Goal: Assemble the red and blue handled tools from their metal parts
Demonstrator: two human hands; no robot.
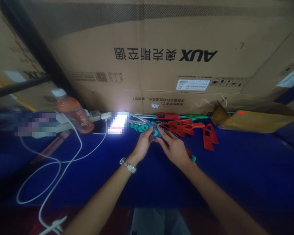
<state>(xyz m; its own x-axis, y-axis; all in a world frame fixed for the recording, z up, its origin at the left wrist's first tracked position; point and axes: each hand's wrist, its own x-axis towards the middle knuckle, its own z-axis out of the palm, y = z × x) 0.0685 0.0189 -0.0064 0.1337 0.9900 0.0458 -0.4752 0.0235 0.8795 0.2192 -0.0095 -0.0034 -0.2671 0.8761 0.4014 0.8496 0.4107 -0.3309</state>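
Observation:
A long-necked lighter with a blue handle [156,133] is held between both hands, its thin metal tube slanting up to the left. My left hand [142,145], with a watch on its wrist, is closed around the handle, thumb on top. From the other side, the fingers of my right hand [176,150] close on the same handle. Just beyond lie several red handle pieces [208,138] and a red-handled lighter [168,116]. A green-handled one [197,117] lies behind them. Small teal parts [136,126] are heaped left of the blue handle. Something red and teal is partly hidden by my right hand.
A large cardboard box [147,75] stands behind the blue table surface [247,169]. At left are a drink bottle [74,112], a power strip [94,114], a looping white cable [60,168] and a bright blurred screen [118,123]. A yellow-brown packet [257,121] lies at right.

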